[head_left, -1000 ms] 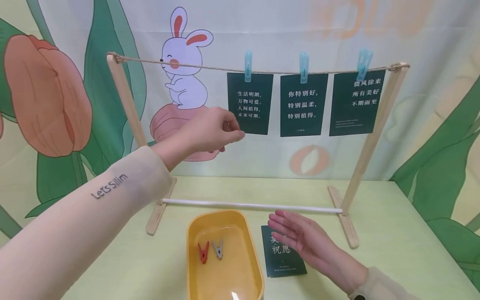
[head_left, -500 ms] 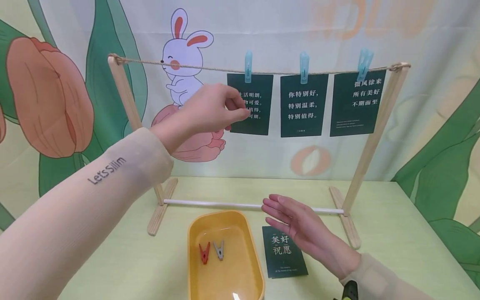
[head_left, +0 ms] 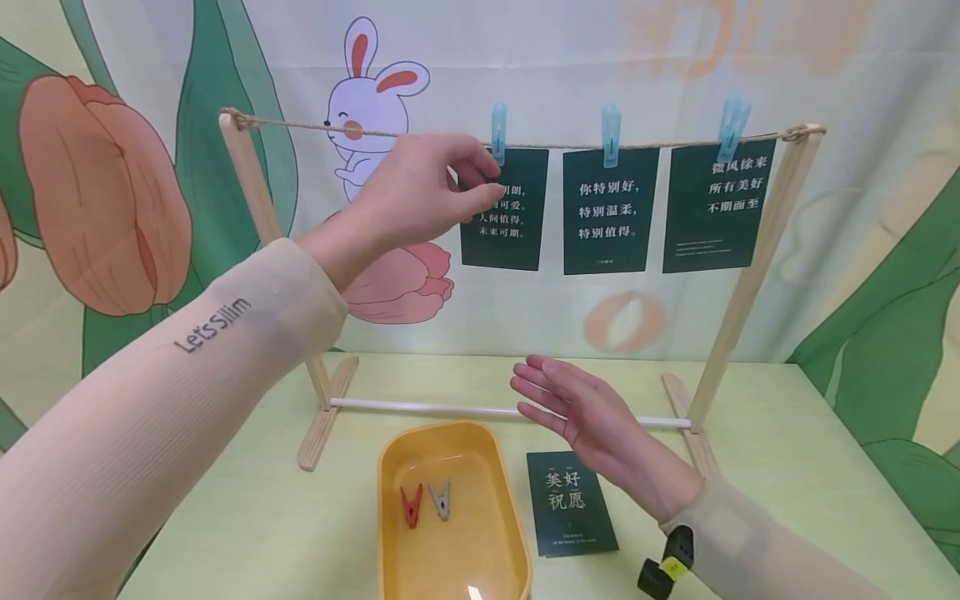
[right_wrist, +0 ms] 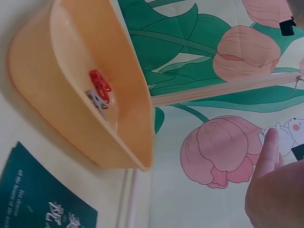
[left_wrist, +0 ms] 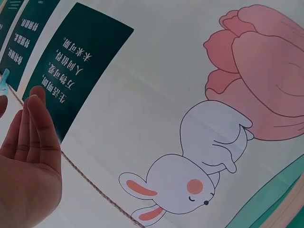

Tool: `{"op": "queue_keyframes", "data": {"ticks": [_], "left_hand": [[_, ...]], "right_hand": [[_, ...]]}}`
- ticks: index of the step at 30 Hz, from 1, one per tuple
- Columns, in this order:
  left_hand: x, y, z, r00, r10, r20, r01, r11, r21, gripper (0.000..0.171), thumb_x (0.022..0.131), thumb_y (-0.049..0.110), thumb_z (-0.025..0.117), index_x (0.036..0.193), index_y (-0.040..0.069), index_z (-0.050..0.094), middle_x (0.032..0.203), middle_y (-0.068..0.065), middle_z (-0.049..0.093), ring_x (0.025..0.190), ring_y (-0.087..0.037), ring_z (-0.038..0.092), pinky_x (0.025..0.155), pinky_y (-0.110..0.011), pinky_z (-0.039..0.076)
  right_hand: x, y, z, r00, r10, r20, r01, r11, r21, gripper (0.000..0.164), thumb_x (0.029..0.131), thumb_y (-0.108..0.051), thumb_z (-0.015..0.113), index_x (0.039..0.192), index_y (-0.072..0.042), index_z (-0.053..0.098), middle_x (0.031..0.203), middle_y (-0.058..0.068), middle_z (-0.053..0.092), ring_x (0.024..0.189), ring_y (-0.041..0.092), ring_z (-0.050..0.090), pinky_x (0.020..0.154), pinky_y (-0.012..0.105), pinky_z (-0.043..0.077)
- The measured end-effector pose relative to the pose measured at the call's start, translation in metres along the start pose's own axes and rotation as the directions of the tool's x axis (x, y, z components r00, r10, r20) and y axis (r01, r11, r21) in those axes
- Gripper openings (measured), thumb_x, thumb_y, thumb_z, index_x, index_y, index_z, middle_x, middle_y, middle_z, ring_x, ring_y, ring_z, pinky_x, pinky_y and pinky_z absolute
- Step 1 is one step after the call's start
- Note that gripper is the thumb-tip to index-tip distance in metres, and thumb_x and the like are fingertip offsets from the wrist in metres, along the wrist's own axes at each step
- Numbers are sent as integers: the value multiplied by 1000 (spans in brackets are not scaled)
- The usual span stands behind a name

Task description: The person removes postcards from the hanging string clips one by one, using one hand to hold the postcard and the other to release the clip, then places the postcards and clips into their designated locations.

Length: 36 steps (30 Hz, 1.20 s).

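Head view: three cards (head_left: pixel 607 212) were pegged to line (head_left: pixel 300 125); loose card (head_left: pixel 576 517), tray (head_left: pixel 453 562) pegs (head_left: pixel 412 507) were left on worktop (head_left: pixel 247 508). Left hand (head_left: pixel 427 187) was held by leftmost card (head_left: pixel 521 246), right hand (head_left: pixel 588 425) outstretched, both empty, unclenched.

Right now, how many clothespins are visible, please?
5: three blue clothespins on the rope, one per hanging green card; a red clothespin and a grey clothespin in the yellow tray; the left hand may hide another.

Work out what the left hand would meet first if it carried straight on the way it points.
The left hand would probably meet the leftmost hanging card first, near its blue clip; they overlap in the head view, so depth is unclear.
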<state>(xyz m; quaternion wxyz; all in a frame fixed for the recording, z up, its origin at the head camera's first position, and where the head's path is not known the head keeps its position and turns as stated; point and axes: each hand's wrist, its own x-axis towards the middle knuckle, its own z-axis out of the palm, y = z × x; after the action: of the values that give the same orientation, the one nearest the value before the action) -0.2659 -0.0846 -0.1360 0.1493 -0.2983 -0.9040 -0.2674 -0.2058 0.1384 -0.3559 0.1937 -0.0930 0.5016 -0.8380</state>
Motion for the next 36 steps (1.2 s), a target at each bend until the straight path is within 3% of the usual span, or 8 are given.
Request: {"op": "queue_keyframes", "data": {"ticks": [9,20,28,36], "left_hand": [[5,6,-6,996,7,-85,-4,999,39,17,92,35,60,105,24,61,87,16,58,77,-3,51,71,-21,41],[12,11,-10,981,26,-193,-29,999,-13,21,92,29,60,111,21,61,101,15,57,88,2,53,77,-18,42],[17,11,-11,961,36,-275,-17,997,70,27,92,30,60,118,21,59,112,10,53,98,-3,47,82,-15,38],[22,8,-12,966,11,-258,9,997,78,34,91,31,60,124,24,54,119,9,49,102,-1,47,85,-14,36]], "right_hand": [[13,-12,7,996,-64,67,64,998,0,37,99,-21,51,132,-7,44,132,11,47,121,27,45,94,41,39],[30,-21,19,993,-100,60,98,994,48,39,97,-20,54,132,-7,44,131,11,48,121,26,46,94,40,39],[41,-28,25,991,-125,52,120,989,85,41,96,-20,57,132,-6,43,131,11,48,120,26,47,94,40,40],[49,-33,29,991,-128,36,124,986,114,40,96,-20,57,131,-6,45,130,11,49,119,25,47,93,39,40]]}}
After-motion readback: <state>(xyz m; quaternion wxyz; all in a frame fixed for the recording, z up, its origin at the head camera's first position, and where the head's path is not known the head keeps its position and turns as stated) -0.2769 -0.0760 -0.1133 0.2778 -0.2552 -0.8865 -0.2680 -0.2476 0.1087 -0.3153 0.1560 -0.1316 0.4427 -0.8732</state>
